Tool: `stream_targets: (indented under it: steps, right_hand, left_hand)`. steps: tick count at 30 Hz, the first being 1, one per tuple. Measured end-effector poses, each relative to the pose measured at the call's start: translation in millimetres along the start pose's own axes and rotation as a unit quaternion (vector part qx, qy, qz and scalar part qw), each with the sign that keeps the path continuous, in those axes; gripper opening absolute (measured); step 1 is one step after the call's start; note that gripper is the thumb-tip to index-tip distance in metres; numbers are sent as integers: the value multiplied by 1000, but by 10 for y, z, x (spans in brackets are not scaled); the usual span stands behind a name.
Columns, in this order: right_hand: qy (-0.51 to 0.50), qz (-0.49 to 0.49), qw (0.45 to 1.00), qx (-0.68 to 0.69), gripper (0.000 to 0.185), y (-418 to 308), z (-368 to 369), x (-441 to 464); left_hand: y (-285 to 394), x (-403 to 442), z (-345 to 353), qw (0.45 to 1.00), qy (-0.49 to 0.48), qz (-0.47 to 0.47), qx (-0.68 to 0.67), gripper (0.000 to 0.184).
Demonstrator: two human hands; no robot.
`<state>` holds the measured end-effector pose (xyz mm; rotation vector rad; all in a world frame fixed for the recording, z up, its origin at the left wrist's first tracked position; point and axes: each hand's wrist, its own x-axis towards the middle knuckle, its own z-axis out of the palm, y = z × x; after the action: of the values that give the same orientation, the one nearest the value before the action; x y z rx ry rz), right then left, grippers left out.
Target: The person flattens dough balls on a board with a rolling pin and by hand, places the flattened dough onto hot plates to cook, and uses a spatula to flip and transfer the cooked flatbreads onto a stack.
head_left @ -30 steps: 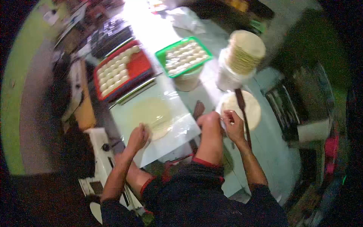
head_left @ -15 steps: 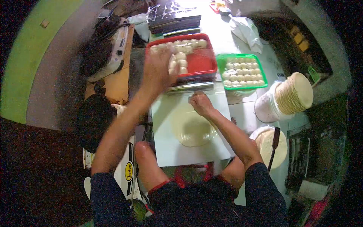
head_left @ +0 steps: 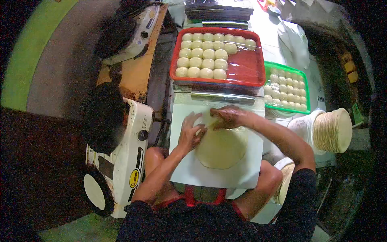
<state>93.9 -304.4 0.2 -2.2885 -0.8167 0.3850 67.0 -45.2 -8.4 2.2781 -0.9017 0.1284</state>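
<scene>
A thin round sheet of dough lies on a white board in front of me. My left hand is at the dough's upper left edge, thumb and fingers curved around a bit of it. Beside it, my right hand bends its fingers down onto the upper edge, where a pale flap of dough shows between the hands. Both hands appear to pinch the dough, though the fingertips are partly hidden. Beyond the board, a red tray holds rows of dough balls under clear plastic.
A green tray of dough balls stands at the right, near a stack of flat dough rounds on a white tub. To the left are a white Quantum stove and another stove. A metal bar lies along the board's far edge.
My left hand has come down from over the red tray to the dough. My right hand has gone from a fist above the dough to its upper edge. The view has shifted left.
</scene>
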Motion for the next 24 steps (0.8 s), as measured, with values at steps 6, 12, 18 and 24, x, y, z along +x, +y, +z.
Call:
stream_targets:
  steps: [6, 12, 18, 24]
  right_hand:
    - [-420, 47, 883, 206, 58, 166, -360, 143]
    - [-238, 157, 864, 414, 90, 124, -30, -535]
    - [-304, 91, 864, 392, 94, -882, -204, -747]
    - [-363, 90, 843, 387, 91, -1829, -462, -139]
  left_hand:
    - [297, -195, 121, 973, -48, -173, -147, 18]
    - [21, -360, 432, 884, -114, -328, -313, 45]
    - [648, -610, -230, 623, -345, -508, -484, 47]
    - [569, -1112, -901, 490, -372, -556, -559, 47]
